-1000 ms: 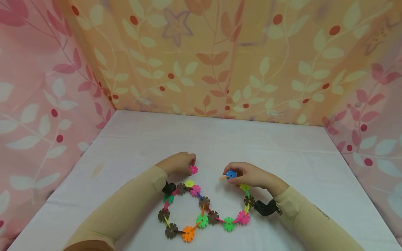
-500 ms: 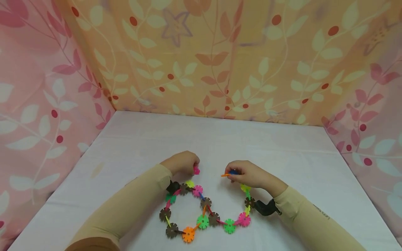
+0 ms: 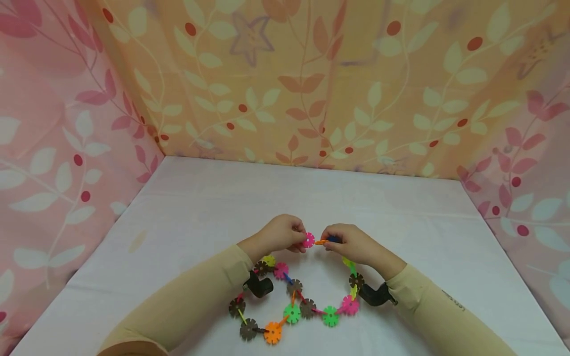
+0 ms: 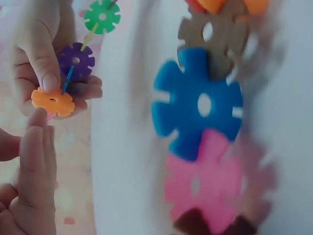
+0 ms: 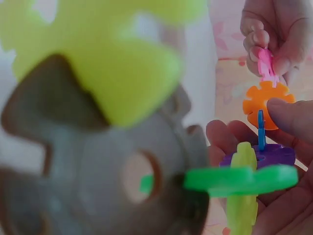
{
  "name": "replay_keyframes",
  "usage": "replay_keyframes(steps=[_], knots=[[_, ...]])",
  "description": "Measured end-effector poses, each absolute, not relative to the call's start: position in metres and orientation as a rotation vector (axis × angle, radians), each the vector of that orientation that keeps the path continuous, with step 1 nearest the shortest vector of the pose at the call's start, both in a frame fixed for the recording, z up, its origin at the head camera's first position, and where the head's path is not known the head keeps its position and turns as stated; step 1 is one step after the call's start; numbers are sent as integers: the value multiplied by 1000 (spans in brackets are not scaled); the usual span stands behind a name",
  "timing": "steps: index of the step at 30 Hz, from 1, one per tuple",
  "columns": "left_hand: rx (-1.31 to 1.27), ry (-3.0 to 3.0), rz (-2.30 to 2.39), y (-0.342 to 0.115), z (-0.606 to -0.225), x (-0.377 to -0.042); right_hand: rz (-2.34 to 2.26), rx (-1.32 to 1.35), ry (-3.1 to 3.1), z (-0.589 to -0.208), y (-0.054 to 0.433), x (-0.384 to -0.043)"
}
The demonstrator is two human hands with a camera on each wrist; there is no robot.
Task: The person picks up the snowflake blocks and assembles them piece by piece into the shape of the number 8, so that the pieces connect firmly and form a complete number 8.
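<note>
In the head view my left hand (image 3: 282, 233) pinches a pink notched plastic disc (image 3: 308, 240) by its left edge. Facing it, my right hand (image 3: 352, 243) grips the end of a chain of linked notched discs, with an orange disc (image 5: 259, 100) under its thumb. The pink disc's edge meets the orange disc's rim in the right wrist view; whether their slots interlock I cannot tell. Behind the orange disc come a blue disc (image 5: 261, 131) seen edge-on, a purple disc (image 4: 78, 61) against the right fingers and a yellow-green disc (image 5: 242, 188). Palms partly hide these links.
The joined chain lies on the white table (image 3: 213, 193), curving below both hands through brown, green, pink and orange discs (image 3: 273, 333). Black wrist cameras (image 3: 260, 286) hang close over it. Patterned cloth walls (image 3: 285, 89) stand at the back and sides.
My left hand has moved right with the pink disc, up to the orange disc. The right hand has turned the chain's end slightly and stayed near its place. The lying chain shifted a little right.
</note>
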State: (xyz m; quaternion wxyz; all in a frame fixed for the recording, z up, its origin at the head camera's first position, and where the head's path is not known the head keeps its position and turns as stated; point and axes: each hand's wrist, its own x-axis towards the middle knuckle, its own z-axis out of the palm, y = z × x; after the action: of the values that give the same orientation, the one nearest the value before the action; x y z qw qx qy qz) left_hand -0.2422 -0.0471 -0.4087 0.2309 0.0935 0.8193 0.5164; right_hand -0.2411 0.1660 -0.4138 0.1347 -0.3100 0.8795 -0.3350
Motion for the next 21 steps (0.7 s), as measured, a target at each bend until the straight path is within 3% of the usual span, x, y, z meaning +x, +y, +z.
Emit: replay_keyframes(steps=[10,21], knots=[[1,2031,1609,-44,-418,-240,-1002,-891,2537,-416,167,-241],[-8,1958,1697,-40,-430,-234,-1015,-942,2575,-417,165,-242]])
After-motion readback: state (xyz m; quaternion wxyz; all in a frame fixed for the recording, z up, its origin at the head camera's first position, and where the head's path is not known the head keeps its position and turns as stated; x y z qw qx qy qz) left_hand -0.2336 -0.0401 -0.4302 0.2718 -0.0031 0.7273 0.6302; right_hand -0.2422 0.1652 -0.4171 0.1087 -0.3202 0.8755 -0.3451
